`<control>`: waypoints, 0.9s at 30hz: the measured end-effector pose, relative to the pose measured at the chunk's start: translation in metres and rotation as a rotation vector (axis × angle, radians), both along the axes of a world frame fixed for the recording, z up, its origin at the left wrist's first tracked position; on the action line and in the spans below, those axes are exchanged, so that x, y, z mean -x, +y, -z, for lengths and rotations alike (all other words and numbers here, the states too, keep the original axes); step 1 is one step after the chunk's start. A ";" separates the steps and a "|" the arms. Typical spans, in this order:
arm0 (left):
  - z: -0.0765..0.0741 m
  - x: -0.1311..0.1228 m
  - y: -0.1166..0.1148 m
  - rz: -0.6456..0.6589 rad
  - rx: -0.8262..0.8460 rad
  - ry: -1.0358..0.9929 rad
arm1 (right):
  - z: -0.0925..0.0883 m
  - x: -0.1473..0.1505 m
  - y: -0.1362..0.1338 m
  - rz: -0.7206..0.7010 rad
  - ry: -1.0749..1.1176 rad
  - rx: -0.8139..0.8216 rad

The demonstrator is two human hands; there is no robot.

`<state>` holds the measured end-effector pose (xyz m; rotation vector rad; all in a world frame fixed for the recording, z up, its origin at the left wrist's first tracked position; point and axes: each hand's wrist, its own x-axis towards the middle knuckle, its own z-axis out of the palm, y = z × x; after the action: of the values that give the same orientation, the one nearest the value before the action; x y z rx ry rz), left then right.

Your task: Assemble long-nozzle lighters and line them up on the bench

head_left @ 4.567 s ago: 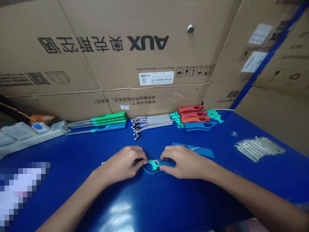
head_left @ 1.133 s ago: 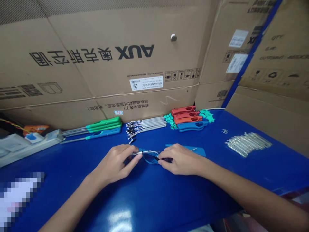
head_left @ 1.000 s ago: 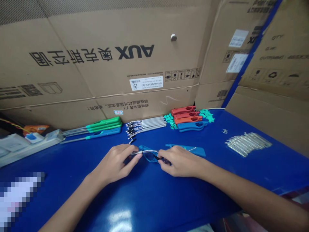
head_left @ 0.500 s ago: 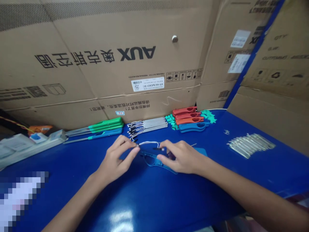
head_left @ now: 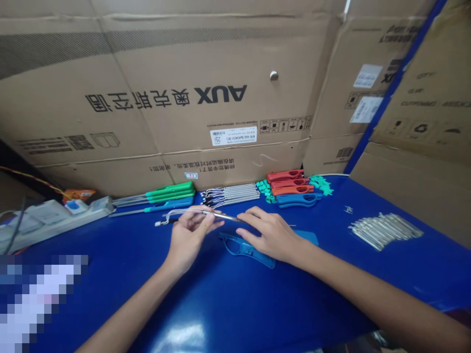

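A thin metal tube (head_left: pixel 227 216) with white wires and a black part (head_left: pixel 170 221) at its left end is held above the blue table. My left hand (head_left: pixel 193 233) pinches it near its wired end. The fingers of my right hand (head_left: pixel 267 230) close around its other end, hiding the tip. Just below the hands lies a blue handle shell (head_left: pixel 246 251) with an oval opening, flat on the table. A second blue piece (head_left: pixel 308 237) shows partly behind my right wrist.
Behind stand cardboard sheets (head_left: pixel 184 59). Along them lie green lighters (head_left: pixel 171 191), wired metal tubes (head_left: pixel 239 192), small teal parts (head_left: pixel 321 185), and red handles (head_left: pixel 285 175) beside a blue one (head_left: pixel 299 199). A power strip (head_left: pixel 91 212) sits left, clear-wrapped rods (head_left: pixel 386 230) right.
The metal tube now shows between my hands, its wires pointing left past my left hand; earlier a white wire stretched between them. The view has shifted slightly.
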<state>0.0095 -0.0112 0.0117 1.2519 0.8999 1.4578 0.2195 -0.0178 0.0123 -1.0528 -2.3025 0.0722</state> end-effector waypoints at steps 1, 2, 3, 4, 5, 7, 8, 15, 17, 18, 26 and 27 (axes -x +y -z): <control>0.001 -0.003 -0.001 0.025 0.032 -0.030 | -0.002 0.003 0.003 -0.005 -0.033 -0.002; 0.002 -0.005 -0.002 0.040 0.054 -0.053 | -0.005 0.005 0.007 -0.009 -0.066 0.002; 0.003 -0.006 -0.002 0.049 0.072 -0.072 | -0.007 0.007 0.011 -0.006 -0.102 0.015; 0.004 -0.006 -0.002 0.057 0.087 -0.085 | -0.009 0.008 0.015 0.007 -0.137 0.036; 0.004 -0.006 -0.001 0.064 0.106 -0.085 | -0.011 0.008 0.020 0.029 -0.169 0.061; 0.006 0.000 0.003 0.065 0.138 -0.017 | -0.015 0.006 0.029 0.096 -0.213 0.101; 0.008 0.004 0.007 0.055 0.147 0.039 | -0.016 0.003 0.033 0.134 -0.226 0.113; 0.022 0.038 0.037 -0.007 0.108 0.347 | -0.013 -0.017 0.044 0.339 -0.365 0.213; 0.026 0.042 0.041 -0.014 0.077 0.417 | -0.012 -0.017 0.043 0.364 -0.403 0.230; 0.027 0.043 0.042 -0.018 0.057 0.453 | -0.012 -0.016 0.043 0.373 -0.416 0.233; 0.029 0.041 0.033 -0.091 -0.168 0.870 | -0.007 -0.010 0.046 0.374 -0.475 0.253; 0.028 0.042 0.032 -0.101 -0.190 0.922 | -0.005 -0.008 0.047 0.367 -0.485 0.256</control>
<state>-0.0321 0.0206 -0.0160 2.1069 1.4481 1.0173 0.2276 0.0292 0.0174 -1.7728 -2.5154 -0.0422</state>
